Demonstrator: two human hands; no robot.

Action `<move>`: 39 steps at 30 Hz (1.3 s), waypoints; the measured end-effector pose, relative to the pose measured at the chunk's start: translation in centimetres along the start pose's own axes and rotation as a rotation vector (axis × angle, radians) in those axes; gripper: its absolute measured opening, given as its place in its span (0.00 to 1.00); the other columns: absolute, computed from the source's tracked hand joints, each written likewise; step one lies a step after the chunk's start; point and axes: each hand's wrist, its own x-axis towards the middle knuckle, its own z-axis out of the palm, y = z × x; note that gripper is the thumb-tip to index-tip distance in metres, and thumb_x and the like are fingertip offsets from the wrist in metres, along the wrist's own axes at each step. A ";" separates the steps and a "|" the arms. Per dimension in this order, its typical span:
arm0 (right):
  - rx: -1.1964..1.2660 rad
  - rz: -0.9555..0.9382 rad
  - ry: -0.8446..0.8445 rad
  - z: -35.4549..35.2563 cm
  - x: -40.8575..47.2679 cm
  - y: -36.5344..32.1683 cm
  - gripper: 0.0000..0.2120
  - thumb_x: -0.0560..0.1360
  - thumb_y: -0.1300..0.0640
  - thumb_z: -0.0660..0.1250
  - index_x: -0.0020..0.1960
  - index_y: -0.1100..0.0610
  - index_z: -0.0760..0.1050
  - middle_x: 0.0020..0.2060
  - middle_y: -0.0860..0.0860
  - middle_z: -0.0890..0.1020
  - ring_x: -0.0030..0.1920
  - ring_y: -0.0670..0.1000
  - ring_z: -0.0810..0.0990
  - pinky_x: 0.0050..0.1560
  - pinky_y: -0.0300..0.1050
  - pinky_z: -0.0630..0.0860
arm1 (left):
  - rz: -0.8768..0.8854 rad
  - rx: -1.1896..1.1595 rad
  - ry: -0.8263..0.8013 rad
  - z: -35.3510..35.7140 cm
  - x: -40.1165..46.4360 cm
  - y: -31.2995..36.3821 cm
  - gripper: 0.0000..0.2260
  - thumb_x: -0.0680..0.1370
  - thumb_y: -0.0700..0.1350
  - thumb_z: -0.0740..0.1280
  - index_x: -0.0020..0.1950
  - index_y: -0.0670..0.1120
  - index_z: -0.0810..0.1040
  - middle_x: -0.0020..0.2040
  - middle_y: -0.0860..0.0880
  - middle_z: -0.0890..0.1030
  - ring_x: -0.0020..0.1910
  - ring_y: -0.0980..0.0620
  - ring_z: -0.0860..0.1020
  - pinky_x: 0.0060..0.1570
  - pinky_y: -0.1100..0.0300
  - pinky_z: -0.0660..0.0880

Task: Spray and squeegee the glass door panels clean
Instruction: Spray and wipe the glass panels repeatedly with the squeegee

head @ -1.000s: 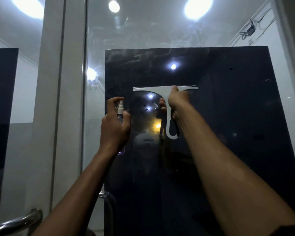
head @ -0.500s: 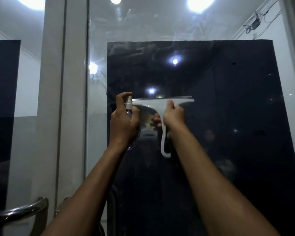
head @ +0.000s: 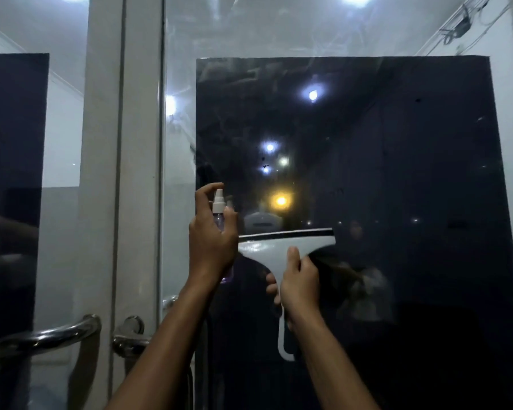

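The person stood facing the glass door panel (head: 353,128), both arms raised toward it. The right hand (head: 299,284) was clamped on the handle of a white squeegee (head: 274,250), thumb laid up along its neck, the black blade edge uppermost and set level against the glass near the panel's centre. The left hand (head: 212,241) was wrapped round a small spray bottle (head: 218,210), held upright just beside the blade's 9 o'clock end, with the forefinger crooked above the white nozzle. Whether that finger touched the nozzle could not be told. Streaks and reflected lights showed on the glass toward 12 o'clock. At 8 o'clock from the hands, chrome door handles (head: 42,338) flanked a pale door frame (head: 122,173).
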 end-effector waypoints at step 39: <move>0.003 0.036 0.152 -2.3 -5.7 12.2 0.18 0.84 0.46 0.55 0.47 0.59 0.74 0.37 0.60 0.82 0.29 0.50 0.79 0.25 0.40 0.71 | -0.189 -0.020 -0.142 -3.7 -11.8 -1.3 0.18 0.84 0.41 0.61 0.67 0.61 0.64 0.47 0.65 0.77 0.35 0.52 0.79 0.34 0.57 0.78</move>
